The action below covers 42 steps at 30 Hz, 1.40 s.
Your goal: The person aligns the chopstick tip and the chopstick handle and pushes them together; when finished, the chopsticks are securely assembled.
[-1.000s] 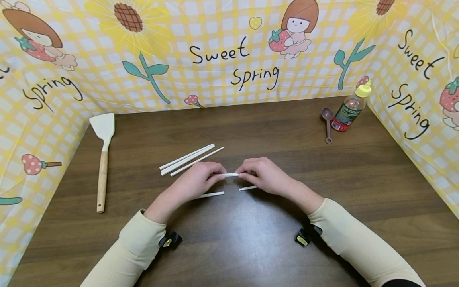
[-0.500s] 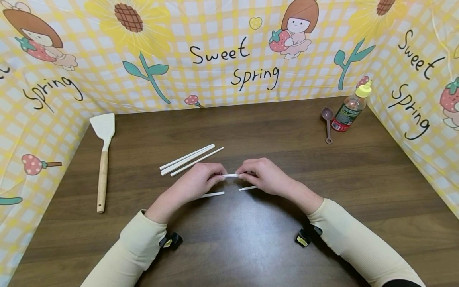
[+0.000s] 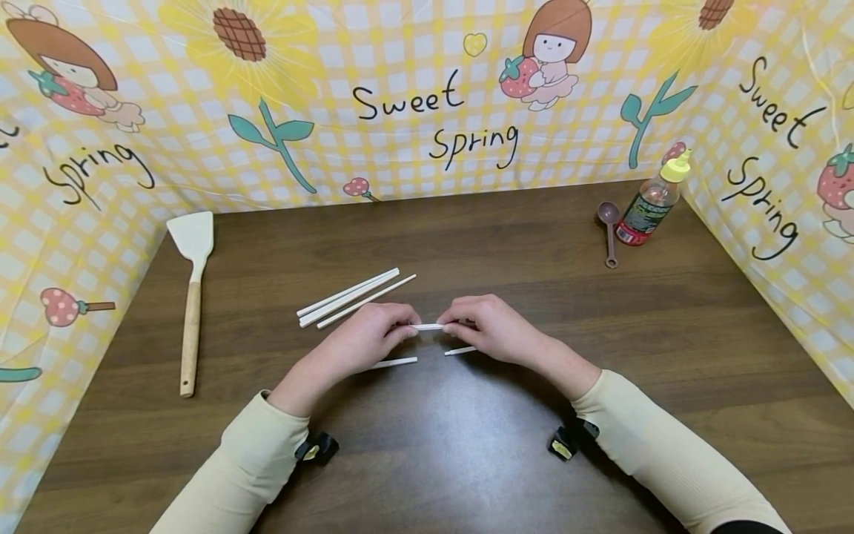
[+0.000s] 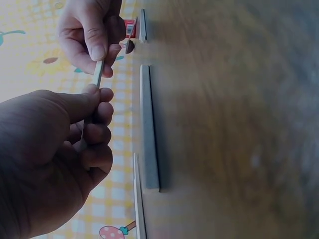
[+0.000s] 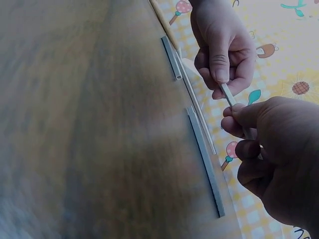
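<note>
Between thumb and fingers, my left hand [image 3: 365,337] pinches one end of a thin white chopstick [image 3: 428,327]. My right hand [image 3: 497,326] pinches its other end, so only a short middle stretch shows in the head view. Both hands hover just over the table. Below the left hand lies a short white chopstick piece [image 3: 399,362], partly covered by that hand. A second short piece [image 5: 205,162], with a narrower stub at one end, lies below the right hand. Beyond the left hand, several white chopsticks [image 3: 347,295] lie side by side at a slant.
A white spatula [image 3: 190,311] with a wooden handle lies at the left. At the back right stand a yellow-capped sauce bottle [image 3: 649,208] and, beside it, a brown measuring spoon [image 3: 610,233]. A yellow checked cloth [image 3: 400,163] walls the wooden table [image 3: 467,460] on three sides.
Both hands keep almost the same place and grip. The seam visible in the chopstick's middle a second ago no longer stands out in the head view.
</note>
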Each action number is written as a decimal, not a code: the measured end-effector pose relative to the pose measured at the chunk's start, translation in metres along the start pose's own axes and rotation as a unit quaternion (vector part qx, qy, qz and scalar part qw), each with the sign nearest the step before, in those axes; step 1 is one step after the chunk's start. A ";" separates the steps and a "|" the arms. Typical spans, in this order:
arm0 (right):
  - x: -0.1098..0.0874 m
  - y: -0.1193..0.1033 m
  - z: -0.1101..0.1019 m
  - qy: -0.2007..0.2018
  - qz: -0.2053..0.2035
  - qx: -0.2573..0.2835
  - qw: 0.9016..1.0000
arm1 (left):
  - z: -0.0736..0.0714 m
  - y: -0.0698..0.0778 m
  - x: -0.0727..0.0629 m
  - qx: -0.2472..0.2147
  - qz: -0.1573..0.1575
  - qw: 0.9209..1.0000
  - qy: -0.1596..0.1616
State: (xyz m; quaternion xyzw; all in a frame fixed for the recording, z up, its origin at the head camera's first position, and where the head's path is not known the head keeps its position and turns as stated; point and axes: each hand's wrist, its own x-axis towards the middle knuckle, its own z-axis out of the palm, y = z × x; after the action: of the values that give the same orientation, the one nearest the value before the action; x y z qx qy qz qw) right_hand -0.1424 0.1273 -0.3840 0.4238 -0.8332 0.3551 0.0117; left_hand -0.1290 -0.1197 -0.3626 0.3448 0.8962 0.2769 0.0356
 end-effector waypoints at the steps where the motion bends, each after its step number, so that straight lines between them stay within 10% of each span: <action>1: 0.000 0.000 0.000 0.000 0.000 0.001 1.000 | 0.000 0.000 0.000 0.000 0.001 1.000 0.000; 27: 0.000 0.001 -0.001 0.007 0.029 -0.026 0.999 | 0.001 -0.002 -0.001 0.017 -0.015 0.999 0.025; 42: 0.001 0.005 -0.003 0.084 0.023 -0.034 0.996 | -0.002 -0.009 -0.002 0.079 -0.075 0.992 0.059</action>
State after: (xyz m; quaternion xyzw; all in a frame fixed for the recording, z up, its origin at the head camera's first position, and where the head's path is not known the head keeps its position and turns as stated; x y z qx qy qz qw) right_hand -0.1476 0.1303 -0.3839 0.3724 -0.8502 0.3615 0.0881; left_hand -0.1328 -0.1274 -0.3661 0.2612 0.9392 0.2216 -0.0241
